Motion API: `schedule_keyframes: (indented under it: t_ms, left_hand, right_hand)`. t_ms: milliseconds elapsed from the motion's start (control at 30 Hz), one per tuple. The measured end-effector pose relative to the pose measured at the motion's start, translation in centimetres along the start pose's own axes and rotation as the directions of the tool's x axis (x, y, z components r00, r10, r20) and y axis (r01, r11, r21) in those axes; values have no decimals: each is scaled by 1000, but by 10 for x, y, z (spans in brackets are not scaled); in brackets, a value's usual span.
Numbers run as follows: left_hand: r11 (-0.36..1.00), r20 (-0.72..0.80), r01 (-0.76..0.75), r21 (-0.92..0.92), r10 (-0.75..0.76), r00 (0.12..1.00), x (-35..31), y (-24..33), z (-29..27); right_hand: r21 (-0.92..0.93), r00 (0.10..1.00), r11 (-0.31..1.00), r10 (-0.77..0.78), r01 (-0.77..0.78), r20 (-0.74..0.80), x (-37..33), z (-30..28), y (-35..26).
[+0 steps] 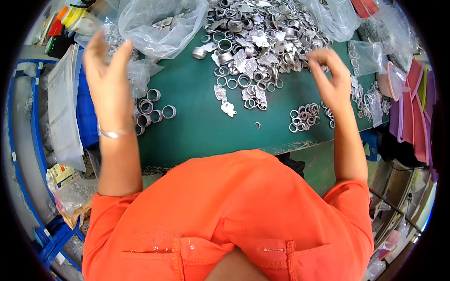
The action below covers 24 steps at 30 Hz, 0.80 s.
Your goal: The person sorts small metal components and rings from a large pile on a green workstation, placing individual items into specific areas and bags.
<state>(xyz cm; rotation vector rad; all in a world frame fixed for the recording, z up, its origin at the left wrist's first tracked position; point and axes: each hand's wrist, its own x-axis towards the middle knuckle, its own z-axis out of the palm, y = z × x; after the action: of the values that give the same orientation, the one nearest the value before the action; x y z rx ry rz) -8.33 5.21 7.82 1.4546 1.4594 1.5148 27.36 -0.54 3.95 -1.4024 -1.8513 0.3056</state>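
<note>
My left hand (107,77) is raised at the left side of the table, slightly blurred, its thumb and fingers spread apart with nothing visible between them. Below and right of it, a group of wide metal rings (153,110) lies on the green table. My right hand (333,77) is at the right edge of a large pile of metal rings and flat ornamental pieces (262,44). Its thumb and bent forefinger come together at the tips; whatever they may hold is too small to see. A heap of thin rings (304,117) lies near the right forearm.
A clear plastic bag (161,28) with metal pieces stands at the back left. Bagged rings (363,56) lie at the right beside a pink cup (393,80). One small ring piece (258,125) sits near the green table's (197,136) front edge. Papers (65,103) hang at left.
</note>
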Motion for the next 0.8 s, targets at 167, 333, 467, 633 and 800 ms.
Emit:
schedule_keyframes:
  t_ms: [167, 333, 467, 633, 800]
  left_hand:
    - [844, 525, -514, 152, 372, 766, -48, -4, 45]
    - [781, 645, -555, 286, 271, 714, -61, -59, 91]
    - [860, 658, -478, 180, 256, 708, -63, -51, 78]
    - [642, 543, -589, 490, 303, 783, -39, -70, 63]
    - [670, 673, -612, 421, 221, 706, -35, -81, 62]
  right_hand:
    - [1, 976, 987, 158, -160, 152, -51, 39, -46]
    - [-65, 987, 994, 99, -91, 124, -51, 77, -53]
    - [125, 932, 926, 341, -356, 121, -50, 74, -52]
    - [-2, 992, 996, 91, -91, 89, -36, 72, -50]
    - [-80, 980, 981, -167, 176, 107, -6, 99, -53]
